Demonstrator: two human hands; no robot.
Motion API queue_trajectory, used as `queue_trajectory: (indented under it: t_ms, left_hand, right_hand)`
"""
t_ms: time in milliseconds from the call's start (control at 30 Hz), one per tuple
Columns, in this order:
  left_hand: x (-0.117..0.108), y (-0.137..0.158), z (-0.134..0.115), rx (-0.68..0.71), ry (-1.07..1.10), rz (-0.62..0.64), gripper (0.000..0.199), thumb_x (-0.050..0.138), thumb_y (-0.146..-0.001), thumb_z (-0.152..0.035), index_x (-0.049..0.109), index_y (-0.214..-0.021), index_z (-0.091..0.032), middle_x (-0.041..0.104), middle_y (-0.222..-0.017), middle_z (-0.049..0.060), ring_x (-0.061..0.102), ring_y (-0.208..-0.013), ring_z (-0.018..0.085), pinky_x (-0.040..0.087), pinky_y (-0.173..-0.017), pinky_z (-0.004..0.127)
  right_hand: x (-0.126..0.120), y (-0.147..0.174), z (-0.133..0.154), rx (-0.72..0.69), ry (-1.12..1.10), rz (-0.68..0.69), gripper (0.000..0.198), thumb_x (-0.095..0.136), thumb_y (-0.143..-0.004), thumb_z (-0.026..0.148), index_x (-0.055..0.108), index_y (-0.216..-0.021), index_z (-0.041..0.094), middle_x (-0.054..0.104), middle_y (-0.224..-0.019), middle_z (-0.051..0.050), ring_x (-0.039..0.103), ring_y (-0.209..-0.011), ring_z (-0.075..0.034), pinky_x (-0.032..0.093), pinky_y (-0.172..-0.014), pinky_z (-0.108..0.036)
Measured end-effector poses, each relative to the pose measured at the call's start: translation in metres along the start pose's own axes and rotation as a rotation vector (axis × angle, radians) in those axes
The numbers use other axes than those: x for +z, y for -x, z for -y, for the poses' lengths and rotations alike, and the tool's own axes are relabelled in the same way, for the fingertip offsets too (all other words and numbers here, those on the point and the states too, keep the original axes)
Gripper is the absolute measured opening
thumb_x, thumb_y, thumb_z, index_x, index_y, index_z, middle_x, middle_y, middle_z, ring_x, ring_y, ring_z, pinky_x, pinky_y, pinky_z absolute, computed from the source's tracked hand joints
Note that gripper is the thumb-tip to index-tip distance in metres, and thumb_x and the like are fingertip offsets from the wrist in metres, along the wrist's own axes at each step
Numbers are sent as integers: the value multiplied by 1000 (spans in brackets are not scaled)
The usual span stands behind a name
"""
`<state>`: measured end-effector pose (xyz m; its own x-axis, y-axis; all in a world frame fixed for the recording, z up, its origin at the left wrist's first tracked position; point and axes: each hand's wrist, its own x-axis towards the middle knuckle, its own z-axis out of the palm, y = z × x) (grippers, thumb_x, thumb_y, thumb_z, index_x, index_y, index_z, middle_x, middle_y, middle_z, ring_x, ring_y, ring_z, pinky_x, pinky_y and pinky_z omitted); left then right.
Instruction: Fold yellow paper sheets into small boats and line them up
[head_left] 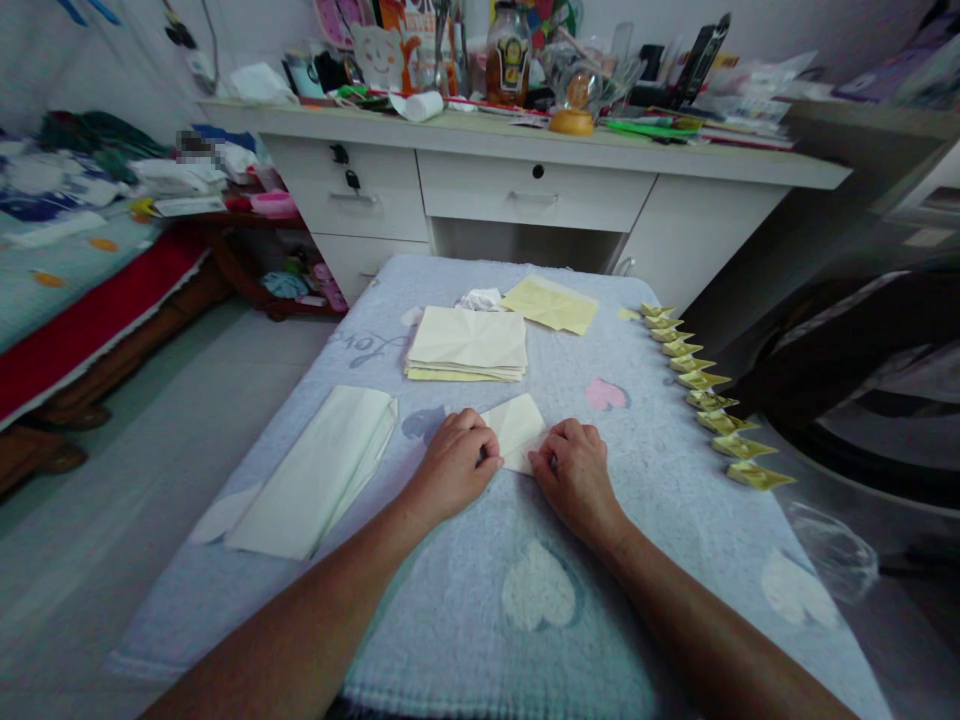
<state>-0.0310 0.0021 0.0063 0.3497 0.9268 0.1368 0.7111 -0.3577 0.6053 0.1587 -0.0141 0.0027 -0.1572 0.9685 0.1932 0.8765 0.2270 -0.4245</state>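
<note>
A small folded piece of cream paper (516,428) lies on the cloth between my hands. My left hand (463,458) is closed, its fingertips on the paper's left side. At the right edge, my right hand (576,470) grips the same paper with thumb and curled fingers. Just beyond it sits a stack of creased cream and yellow paper sheets (469,345). To the left lies a long folded bundle of pale paper (322,470). Along the table's right edge runs a row of several folded yellow paper boats (703,381).
The table has a blue heart-patterned cloth (465,620). Behind the stack are a crumpled white paper (480,299) and a yellow sheet (553,303). A cluttered white desk (525,195) stands at the back, a bed (82,290) at left, and a clear plastic bag (836,550) at right.
</note>
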Motion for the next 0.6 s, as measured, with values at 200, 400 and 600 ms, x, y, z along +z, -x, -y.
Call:
queue_trajectory:
  t_ms: [200,400,600]
  left_hand:
    - [0,-1,0,10,-1,1,5,63,-76,-18,61,-72,-19,54,-87,3,53,-91,20,41,-86,35]
    - [1,0,-1,15,-5,-1,8,62,-76,-16,60,-82,-21,55,-90,3,52,-94,21,40,-88,36]
    - [2,0,0,30,-13,12,21,61,-77,-15,63,-96,-24,57,-98,3,51,-98,22,40,-89,37]
  right_hand:
    - [-1,1,2,5,10,-3,17,60,-84,24,60,-67,18,55,-90,-7,44,-88,-23,34,-79,-37]
    - [0,1,1,13,22,-19,16,61,-82,25,60,-68,19,54,-90,-8,44,-88,-23,34,-78,-38]
    - [1,1,0,10,26,-29,15,60,-82,25,60,-68,19,54,-90,-8,43,-87,-24,34,-77,-38]
